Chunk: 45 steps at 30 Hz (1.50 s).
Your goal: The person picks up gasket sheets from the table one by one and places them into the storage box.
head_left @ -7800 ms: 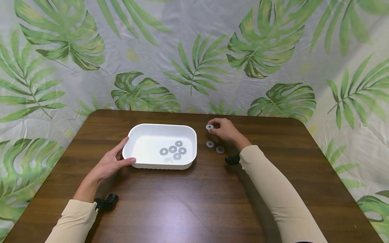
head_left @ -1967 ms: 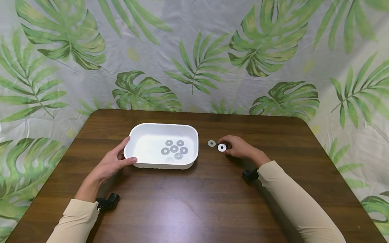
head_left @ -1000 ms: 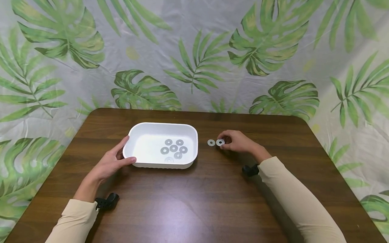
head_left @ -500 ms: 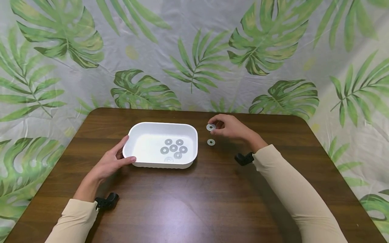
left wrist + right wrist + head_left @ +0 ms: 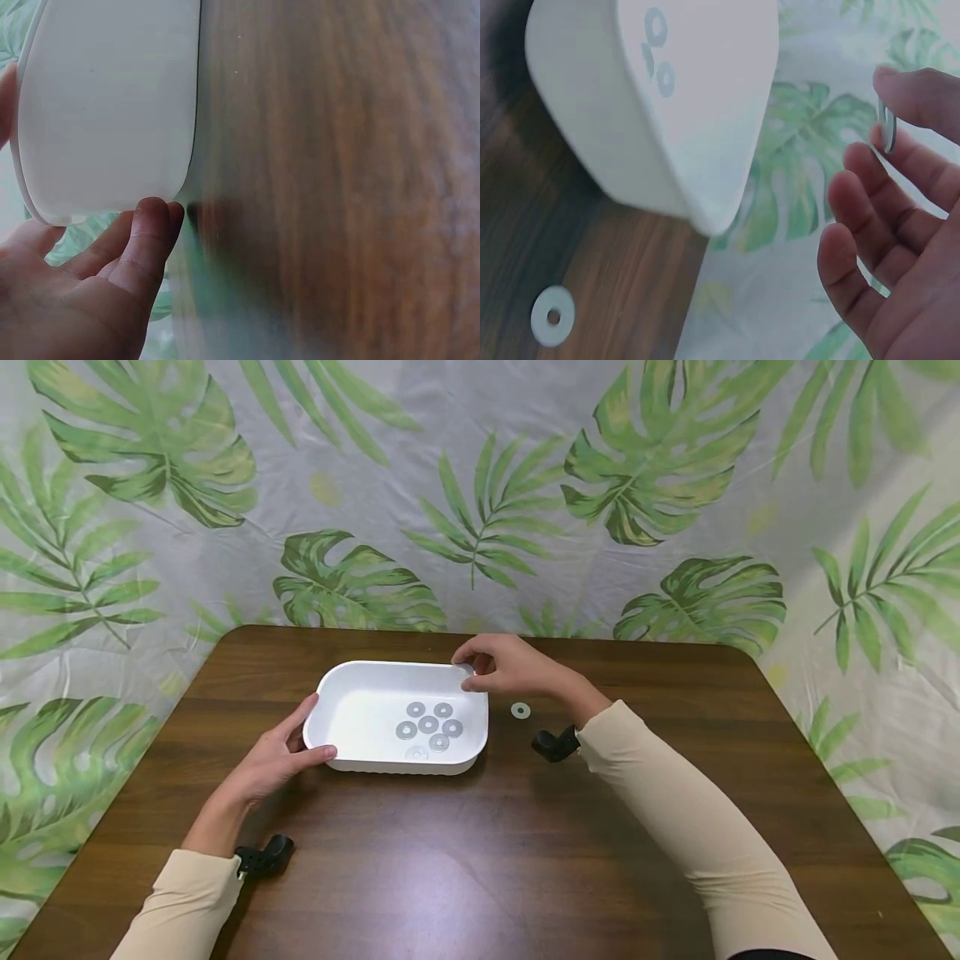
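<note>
A white plastic tray point(image 5: 330, 689) sits on the brown table and holds several flat metal washers point(image 5: 428, 724). My left hand point(image 5: 279, 758) grips the tray's near left corner, thumb along the wall point(image 5: 112, 112). My right hand point(image 5: 501, 667) hovers over the tray's far right corner and pinches a washer point(image 5: 886, 127) between thumb and fingertip. One more washer point(image 5: 521, 711) lies on the table just right of the tray; it also shows in the right wrist view point(image 5: 553, 316).
The wooden table point(image 5: 480, 860) has rounded corners and a leaf-print cloth point(image 5: 480, 485) hangs behind it. Black wrist-camera mounts point(image 5: 262, 858) sit at both cuffs.
My right hand picked a washer off the table right of the tray, lifted it and carried it left to the tray's far right corner. One washer stays on the table. The left hand kept still.
</note>
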Motion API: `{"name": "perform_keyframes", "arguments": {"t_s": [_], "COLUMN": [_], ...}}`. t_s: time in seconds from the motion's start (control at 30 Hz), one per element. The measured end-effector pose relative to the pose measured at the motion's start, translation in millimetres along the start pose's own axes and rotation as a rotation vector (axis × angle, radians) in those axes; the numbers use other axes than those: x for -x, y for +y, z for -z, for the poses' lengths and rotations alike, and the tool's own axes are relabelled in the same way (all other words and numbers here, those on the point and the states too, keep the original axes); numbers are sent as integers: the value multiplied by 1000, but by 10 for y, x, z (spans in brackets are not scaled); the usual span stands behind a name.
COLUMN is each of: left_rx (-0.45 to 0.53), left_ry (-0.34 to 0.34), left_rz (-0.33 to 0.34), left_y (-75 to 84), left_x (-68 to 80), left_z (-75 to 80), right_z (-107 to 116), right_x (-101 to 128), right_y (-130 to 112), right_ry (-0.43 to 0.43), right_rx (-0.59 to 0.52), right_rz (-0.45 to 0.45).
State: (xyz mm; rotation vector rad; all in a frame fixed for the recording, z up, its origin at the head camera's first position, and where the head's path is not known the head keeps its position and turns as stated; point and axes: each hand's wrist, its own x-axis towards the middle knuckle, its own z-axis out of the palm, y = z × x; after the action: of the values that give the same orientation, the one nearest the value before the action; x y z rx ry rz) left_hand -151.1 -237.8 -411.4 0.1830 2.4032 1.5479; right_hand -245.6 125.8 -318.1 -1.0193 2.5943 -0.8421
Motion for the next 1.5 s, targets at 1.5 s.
{"name": "perform_keyframes", "arguments": {"t_s": [1.5], "left_rx": [-12], "left_ry": [5], "left_rz": [18], "left_y": [-4], "left_x": [-20], "left_z": [-11], "right_z": [-739], "right_x": [-537], "right_y": [-467], "right_ry": [-157], "right_rx": [-90], "right_rz": [82]}}
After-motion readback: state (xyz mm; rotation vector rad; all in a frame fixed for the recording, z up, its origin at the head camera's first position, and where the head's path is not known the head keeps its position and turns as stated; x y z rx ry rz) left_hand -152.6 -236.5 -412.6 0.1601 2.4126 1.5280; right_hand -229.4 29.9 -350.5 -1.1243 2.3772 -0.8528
